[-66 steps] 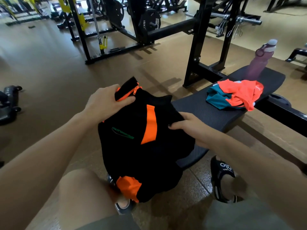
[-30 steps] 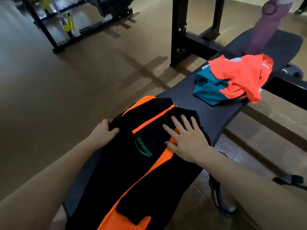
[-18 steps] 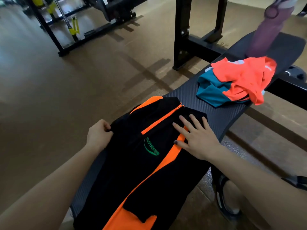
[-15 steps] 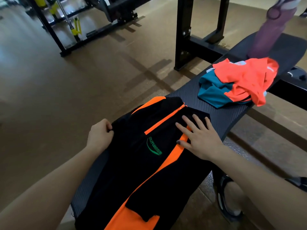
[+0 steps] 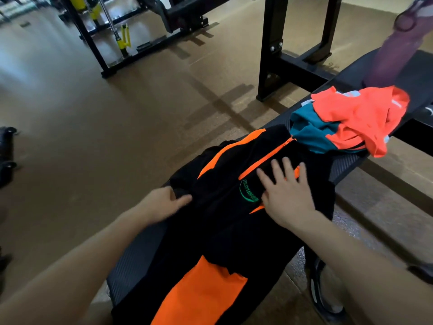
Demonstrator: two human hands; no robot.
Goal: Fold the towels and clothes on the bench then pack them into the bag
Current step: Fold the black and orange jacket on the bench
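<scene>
Spread lengthwise along the dark ribbed tabletop (image 5: 344, 165): a black jacket (image 5: 225, 221) with orange panels, an orange zip and a green logo on the chest, its lower end hanging over the near edge. Pressed flat on the chest just right of the logo, the right hand (image 5: 284, 195), fingers straight and splayed, holding nothing. At the jacket's left edge, the left hand (image 5: 164, 202), thumb laid over the black cloth; fingers hidden below the edge, so grip hard to confirm, though seemingly pinching the fabric. Farther along the tabletop, just beyond the jacket's collar and touching it, a loose heap of orange-and-teal clothes (image 5: 346, 123), one orange corner drooping over the right side. Behind the heap, standing on the far end of the tabletop, a purple water bottle (image 5: 396, 50), blurred and cut off by the frame's top edge. Under the tabletop at lower right, a foot in a dark sandal (image 5: 324, 299) on the tiled floor. In the background, black gym racks (image 5: 271, 48) with yellow fittings on a brown floor (image 5: 93, 127). No bag in view
</scene>
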